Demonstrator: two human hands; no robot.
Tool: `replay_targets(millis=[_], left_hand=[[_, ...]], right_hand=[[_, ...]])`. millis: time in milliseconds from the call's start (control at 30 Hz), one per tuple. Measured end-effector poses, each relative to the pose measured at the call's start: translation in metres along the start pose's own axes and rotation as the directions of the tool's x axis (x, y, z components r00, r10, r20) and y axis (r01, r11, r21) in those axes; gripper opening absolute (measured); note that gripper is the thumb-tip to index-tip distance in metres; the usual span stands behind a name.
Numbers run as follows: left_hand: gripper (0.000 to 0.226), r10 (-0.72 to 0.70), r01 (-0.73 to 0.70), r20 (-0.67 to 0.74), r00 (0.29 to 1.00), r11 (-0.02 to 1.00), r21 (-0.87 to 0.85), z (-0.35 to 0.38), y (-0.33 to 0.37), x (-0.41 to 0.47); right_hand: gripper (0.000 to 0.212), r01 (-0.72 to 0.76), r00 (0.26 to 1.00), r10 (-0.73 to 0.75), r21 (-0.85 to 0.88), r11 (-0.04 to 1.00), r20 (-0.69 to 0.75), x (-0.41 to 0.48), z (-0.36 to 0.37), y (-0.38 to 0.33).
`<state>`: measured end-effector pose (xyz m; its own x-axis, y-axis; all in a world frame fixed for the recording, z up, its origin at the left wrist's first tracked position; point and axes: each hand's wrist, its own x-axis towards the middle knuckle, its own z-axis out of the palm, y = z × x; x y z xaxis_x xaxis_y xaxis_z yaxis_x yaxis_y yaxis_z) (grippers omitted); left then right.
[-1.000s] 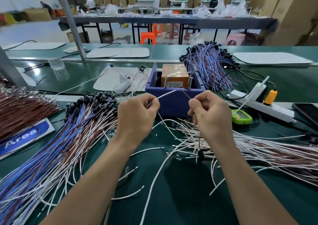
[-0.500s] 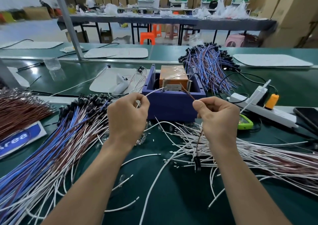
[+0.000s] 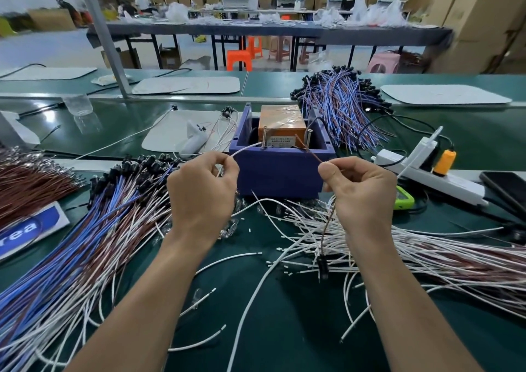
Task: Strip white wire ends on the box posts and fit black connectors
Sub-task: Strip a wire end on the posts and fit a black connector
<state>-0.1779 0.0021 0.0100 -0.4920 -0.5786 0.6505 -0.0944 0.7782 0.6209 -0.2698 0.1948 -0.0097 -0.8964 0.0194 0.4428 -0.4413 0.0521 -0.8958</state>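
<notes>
Left of wire bundle (image 3: pixel 99 229), "rea" label (image 3: pixel 27 230)

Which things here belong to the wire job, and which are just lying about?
Job: left hand pinching white wire; right hand pinching brown wire with black connector; blue box and posts; wire pile.
Lying about: power strip; phone; green gadget; cup.
</notes>
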Motion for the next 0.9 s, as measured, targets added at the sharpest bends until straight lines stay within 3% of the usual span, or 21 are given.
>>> replay_targets(millis=[900], left_hand=[[0.017, 0.046, -0.046, -0.013, 0.999, 0.999, 0.008, 0.0024, -0.0025, -0.0001]], right_hand=[[0.013, 0.012, 0.996, -0.022, -0.12, 0.993, -0.089, 0.0097, 0.0013, -0.0021]])
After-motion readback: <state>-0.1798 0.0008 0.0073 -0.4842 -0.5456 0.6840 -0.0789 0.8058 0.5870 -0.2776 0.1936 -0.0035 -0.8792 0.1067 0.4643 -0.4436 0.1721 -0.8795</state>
